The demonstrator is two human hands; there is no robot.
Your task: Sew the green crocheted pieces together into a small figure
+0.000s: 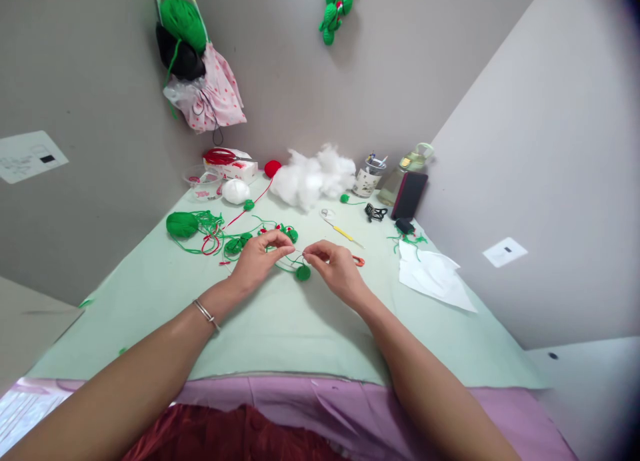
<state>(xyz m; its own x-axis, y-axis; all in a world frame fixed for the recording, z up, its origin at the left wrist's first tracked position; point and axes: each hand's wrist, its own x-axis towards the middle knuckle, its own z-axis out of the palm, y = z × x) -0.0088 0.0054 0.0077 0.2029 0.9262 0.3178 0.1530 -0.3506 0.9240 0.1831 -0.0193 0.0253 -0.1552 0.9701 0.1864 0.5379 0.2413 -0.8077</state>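
My left hand (pixel 266 251) is in a pinch on a thin, pale, needle-like piece that points toward the other hand. Just right of it, the fingertips of my right hand (pixel 334 266) are pressed together on a fine strand of yarn, near the piece's tip. Dark green yarn curves down from between the hands to a small round green crocheted piece (pixel 303 273) on the table. Behind my left fingers lie green crocheted pieces (pixel 239 243) with red and white parts. An orange-handled tool (pixel 359 261) shows partly past my right hand.
A green yarn ball (pixel 182 225) and tangled strands lie left. White stuffing (pixel 313 177), a red yarn ball (pixel 273 168) and a pen cup (pixel 369 178) stand behind. A yellow-handled crochet hook (pixel 344 233), hair clip (pixel 375 213), phone (pixel 410 195) and white paper (pixel 433 274) are to the right.
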